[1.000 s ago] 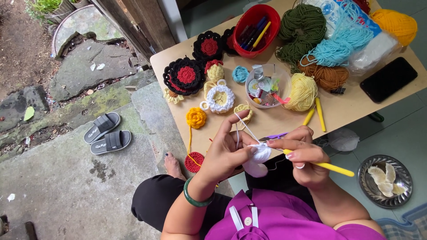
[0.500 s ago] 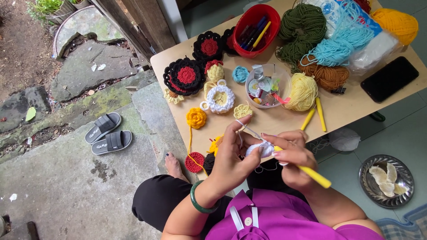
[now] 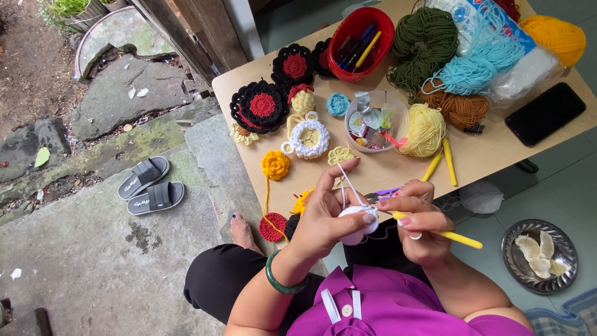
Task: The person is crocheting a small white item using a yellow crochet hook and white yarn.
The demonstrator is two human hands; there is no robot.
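My left hand pinches a small white crocheted piece between thumb and fingers, with a white yarn strand running up over the raised index finger. My right hand grips a yellow-handled crochet hook whose tip points into the white piece. Both hands hover just in front of the near edge of a light wooden table. A green bangle sits on my left wrist.
On the table lie black-and-red crocheted rounds, a white ring, an orange flower, yarn balls, a red tub of pens, a clear cup, two yellow hooks and a black phone. Sandals and a metal dish sit on the floor.
Both hands with the white piece shifted slightly lower and to the right, and the hook handle tilted down; the left index finger rose with the strand.
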